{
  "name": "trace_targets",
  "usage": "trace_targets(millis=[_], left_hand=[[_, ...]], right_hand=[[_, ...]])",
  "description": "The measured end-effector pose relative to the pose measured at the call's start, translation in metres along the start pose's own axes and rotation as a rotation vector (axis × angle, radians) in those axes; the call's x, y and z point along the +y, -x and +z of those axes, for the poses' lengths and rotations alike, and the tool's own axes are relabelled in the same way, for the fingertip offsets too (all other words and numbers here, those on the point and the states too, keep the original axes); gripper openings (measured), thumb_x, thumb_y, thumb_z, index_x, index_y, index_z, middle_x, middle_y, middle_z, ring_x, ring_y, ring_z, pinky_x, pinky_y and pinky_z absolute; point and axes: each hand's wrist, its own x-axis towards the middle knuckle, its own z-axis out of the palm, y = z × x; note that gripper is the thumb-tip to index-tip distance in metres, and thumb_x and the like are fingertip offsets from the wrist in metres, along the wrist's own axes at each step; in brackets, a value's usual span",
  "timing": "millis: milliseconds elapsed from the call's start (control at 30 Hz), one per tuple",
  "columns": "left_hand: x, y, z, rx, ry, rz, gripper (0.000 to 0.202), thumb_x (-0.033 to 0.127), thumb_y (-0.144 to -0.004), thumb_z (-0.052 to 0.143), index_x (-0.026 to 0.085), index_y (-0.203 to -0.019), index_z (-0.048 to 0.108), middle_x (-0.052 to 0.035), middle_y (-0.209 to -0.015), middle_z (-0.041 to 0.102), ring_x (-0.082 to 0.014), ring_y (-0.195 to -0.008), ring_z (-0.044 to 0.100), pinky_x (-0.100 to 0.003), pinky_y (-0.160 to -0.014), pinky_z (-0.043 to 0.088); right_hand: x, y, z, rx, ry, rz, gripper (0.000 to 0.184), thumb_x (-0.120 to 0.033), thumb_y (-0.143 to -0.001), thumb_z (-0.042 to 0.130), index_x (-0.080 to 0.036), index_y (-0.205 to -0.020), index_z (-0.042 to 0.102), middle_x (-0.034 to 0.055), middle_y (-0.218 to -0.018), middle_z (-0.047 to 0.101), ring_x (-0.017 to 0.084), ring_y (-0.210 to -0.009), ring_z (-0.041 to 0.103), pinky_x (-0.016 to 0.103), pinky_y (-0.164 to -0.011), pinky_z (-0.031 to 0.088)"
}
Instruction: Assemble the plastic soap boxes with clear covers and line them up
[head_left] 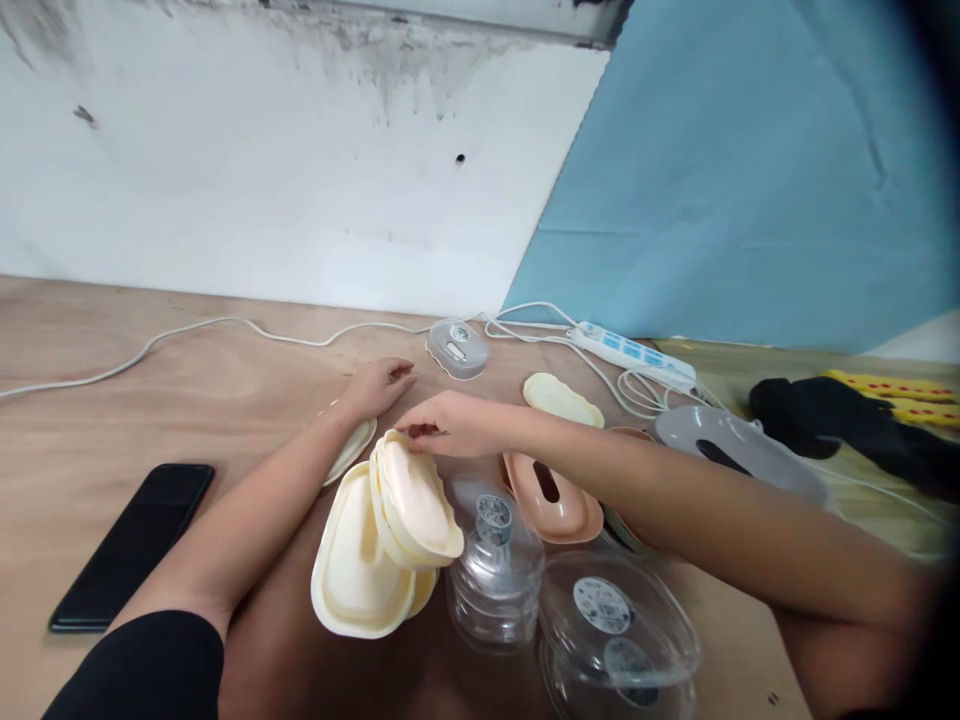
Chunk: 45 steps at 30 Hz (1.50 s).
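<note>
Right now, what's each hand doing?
Left hand: open, palm down on a cream oval plastic lid.
Right hand: fingertips pinching the top of a stack of cream oval plastic lids.

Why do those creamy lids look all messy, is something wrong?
Nothing is broken or spilled. The cream lids just lean in a crooked pile instead of stacking flat. The right hand touches the top one; the left hand rests on another lid.

2 bare forearms, no rings, watch or gloves. L hand (379,388) and R hand (450,425) uncovered; black sleeve (142,668) on L upper arm, R arm bare throughout.
</note>
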Motion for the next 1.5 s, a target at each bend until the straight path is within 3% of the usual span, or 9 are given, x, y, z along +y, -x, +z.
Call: trace_targets(millis=[267, 500, 667, 733, 900, 1033, 1233, 1333, 1500], left_hand=[[-0.001, -0.001, 0.000, -0.007, 0.012, -0.021, 0.043, 0.042, -0.091, 0.057, 0.014, -0.122, 0.068, -0.0122, -0.120, 0.073, -0.0250, -0.105, 0.070, -0.037, -0.095, 0.054], [0.002, -0.001, -0.002, 0.012, 0.159, 0.031, 0.050, 0.054, -0.098, 0.041, 0.016, -0.106, 0.073, -0.0100, -0.107, 0.076, -0.0246, -0.099, 0.069, -0.037, -0.090, 0.053], [0.005, -0.001, -0.003, 0.040, 0.390, 0.029, 0.071, 0.065, -0.099, 0.024, 0.014, -0.109, 0.073, -0.0119, -0.100, 0.076, -0.0221, -0.086, 0.069, -0.035, -0.078, 0.054], [0.006, 0.000, -0.004, -0.011, 0.425, 0.057, 0.076, 0.069, -0.097, 0.022, 0.014, -0.118, 0.071, -0.0127, -0.103, 0.076, -0.0209, -0.079, 0.069, -0.034, -0.070, 0.052], [0.018, 0.009, -0.004, -0.217, 0.492, 0.063, 0.078, 0.069, -0.084, 0.058, 0.015, -0.141, 0.057, -0.0132, -0.121, 0.072, -0.0188, -0.076, 0.067, -0.029, -0.063, 0.051], [0.030, 0.012, -0.003, -0.293, 0.399, 0.140, 0.059, 0.059, -0.080, 0.069, 0.015, -0.119, 0.071, -0.0079, -0.108, 0.074, -0.0220, -0.089, 0.067, -0.029, -0.074, 0.053], [0.024, 0.010, 0.000, -0.055, 0.129, 0.272, 0.032, 0.042, -0.089, 0.059, 0.019, -0.101, 0.076, -0.0086, -0.114, 0.073, -0.0227, -0.099, 0.067, -0.032, -0.087, 0.054], [0.016, 0.009, 0.003, -0.073, 0.003, 0.323, 0.027, 0.036, -0.087, 0.060, 0.022, -0.102, 0.077, -0.0090, -0.117, 0.072, -0.0226, -0.098, 0.069, -0.035, -0.090, 0.054], [0.017, 0.010, 0.006, -0.190, -0.114, 0.361, 0.029, 0.036, -0.084, 0.066, 0.024, -0.107, 0.078, -0.0088, -0.122, 0.070, -0.0245, -0.104, 0.069, -0.036, -0.098, 0.051]], right_hand=[[0.017, 0.000, -0.003, 0.068, -0.061, 0.100, 0.011, -0.013, -0.089, 0.055, -0.017, -0.090, 0.065, 0.0018, -0.083, 0.070, 0.014, -0.074, 0.062, 0.027, -0.068, 0.046], [0.048, 0.006, -0.022, 0.327, -0.281, 0.218, 0.009, -0.020, -0.089, 0.050, -0.019, -0.092, 0.058, -0.0027, -0.068, 0.061, 0.013, -0.058, 0.058, 0.024, -0.056, 0.044], [0.072, 0.015, -0.042, 0.512, 0.067, 0.393, 0.038, -0.012, -0.072, 0.055, -0.017, -0.109, 0.064, -0.0023, -0.066, 0.065, 0.017, -0.064, 0.061, 0.026, -0.061, 0.041], [0.080, 0.020, -0.047, 0.543, 0.230, 0.461, 0.034, -0.015, -0.070, 0.057, -0.018, -0.101, 0.070, 0.0004, -0.072, 0.069, 0.019, -0.070, 0.063, 0.027, -0.065, 0.041], [0.085, 0.027, -0.044, 0.520, 0.440, 0.547, 0.017, -0.020, -0.076, 0.056, -0.019, -0.087, 0.069, 0.0056, -0.082, 0.073, 0.022, -0.078, 0.063, 0.029, -0.067, 0.039], [0.076, 0.028, -0.036, 0.548, 0.528, 0.513, 0.025, -0.014, -0.077, 0.052, -0.018, -0.100, 0.063, 0.0094, -0.090, 0.072, 0.024, -0.081, 0.063, 0.030, -0.069, 0.040], [0.068, 0.042, -0.039, 0.364, 0.434, 0.451, 0.045, -0.019, -0.078, 0.060, -0.018, -0.123, 0.057, 0.0115, -0.115, 0.071, 0.027, -0.099, 0.066, 0.033, -0.081, 0.047], [0.072, 0.060, -0.048, 0.220, 0.415, 0.527, 0.066, -0.034, -0.076, 0.072, -0.018, -0.137, 0.051, 0.0140, -0.131, 0.066, 0.032, -0.115, 0.064, 0.037, -0.091, 0.049], [0.074, 0.083, -0.050, -0.121, 0.241, 0.471, 0.050, -0.036, -0.075, 0.075, -0.020, -0.122, 0.067, 0.0089, -0.120, 0.073, 0.029, -0.105, 0.070, 0.036, -0.086, 0.055]])
